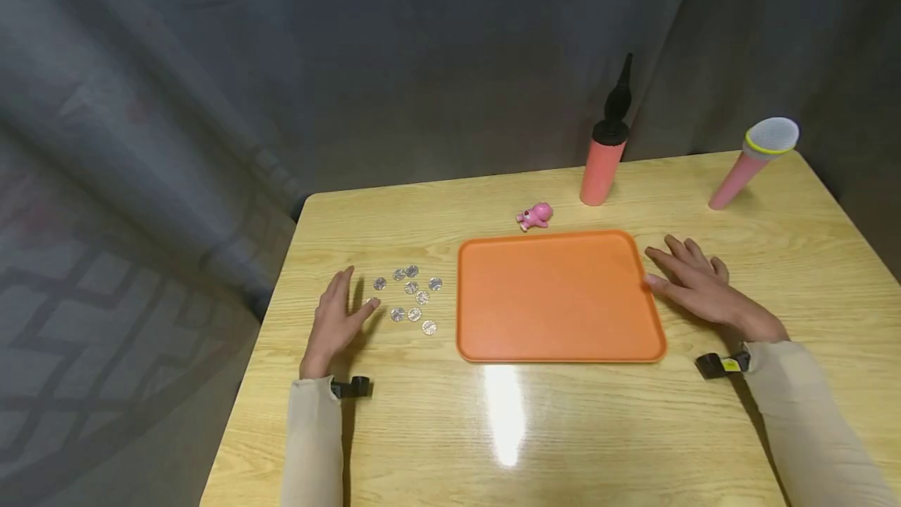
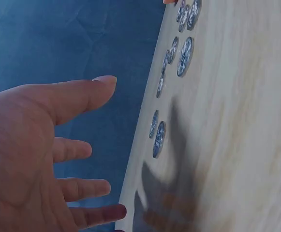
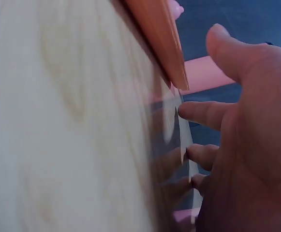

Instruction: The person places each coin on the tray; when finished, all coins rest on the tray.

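Observation:
My left hand (image 1: 336, 325) hovers over the table with thumb and fingers spread, just left of a scatter of silvery coin-like discs (image 1: 414, 314). In the left wrist view the palm is bare and the discs (image 2: 185, 57) lie on the wood beyond the thumb. An orange rectangular tray (image 1: 559, 300) lies flat in the middle, nothing on it. At its right edge my right hand (image 1: 693, 284) holds nothing, fingers extended and thumb near the rim. The right wrist view shows the tray's corner (image 3: 171, 58) close to the fingertips.
Behind the tray lies a small pink figurine (image 1: 536, 215). A coral hand pump (image 1: 603, 167) with a black nozzle stands at the back edge. Further right is a pink tube (image 1: 739, 178) with a white mesh top. A dark curtain (image 1: 450, 61) hangs behind the wooden table (image 1: 563, 429).

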Demonstrator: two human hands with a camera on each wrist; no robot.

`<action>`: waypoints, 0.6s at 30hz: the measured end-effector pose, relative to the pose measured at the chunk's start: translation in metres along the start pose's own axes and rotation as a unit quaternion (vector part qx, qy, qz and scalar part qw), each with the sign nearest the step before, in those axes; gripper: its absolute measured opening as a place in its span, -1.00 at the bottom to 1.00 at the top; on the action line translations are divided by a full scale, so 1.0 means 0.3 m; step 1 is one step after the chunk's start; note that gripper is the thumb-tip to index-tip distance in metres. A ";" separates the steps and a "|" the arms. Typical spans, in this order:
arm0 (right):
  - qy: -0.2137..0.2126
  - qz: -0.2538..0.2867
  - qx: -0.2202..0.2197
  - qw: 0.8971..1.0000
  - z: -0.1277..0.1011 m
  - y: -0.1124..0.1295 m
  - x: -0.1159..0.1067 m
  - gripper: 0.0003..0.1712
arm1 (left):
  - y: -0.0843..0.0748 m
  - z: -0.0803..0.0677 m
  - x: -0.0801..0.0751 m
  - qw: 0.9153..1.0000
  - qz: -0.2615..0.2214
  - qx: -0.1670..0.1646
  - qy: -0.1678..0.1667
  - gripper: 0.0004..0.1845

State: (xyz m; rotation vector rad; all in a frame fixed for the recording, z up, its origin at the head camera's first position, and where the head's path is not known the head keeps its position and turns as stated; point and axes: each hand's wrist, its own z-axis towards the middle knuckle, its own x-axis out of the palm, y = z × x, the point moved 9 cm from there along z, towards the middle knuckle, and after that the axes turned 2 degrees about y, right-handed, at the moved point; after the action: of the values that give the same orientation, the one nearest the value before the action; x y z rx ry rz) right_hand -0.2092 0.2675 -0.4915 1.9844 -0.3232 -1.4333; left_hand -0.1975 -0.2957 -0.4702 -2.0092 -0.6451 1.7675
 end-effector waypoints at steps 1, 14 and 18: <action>-0.002 0.002 -0.002 1.000 0.000 0.000 0.001 -0.20 | 0.005 0.003 0.002 1.000 -0.002 -0.001 0.001 -0.09; -0.043 0.037 -0.033 0.998 -0.005 -0.003 0.000 -0.20 | 0.049 0.022 0.019 1.000 -0.022 0.003 -0.006 -0.22; -0.046 0.030 -0.031 0.998 0.000 -0.001 0.005 -0.19 | 0.050 0.023 0.027 0.999 -0.031 0.012 -0.007 -0.33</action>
State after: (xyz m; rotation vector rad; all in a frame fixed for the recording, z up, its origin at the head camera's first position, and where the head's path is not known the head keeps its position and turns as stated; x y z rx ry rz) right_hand -0.2085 0.2669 -0.4927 1.8472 -0.3728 -1.4819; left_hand -0.2021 -0.3033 -0.4862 -1.9419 -0.6794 1.7462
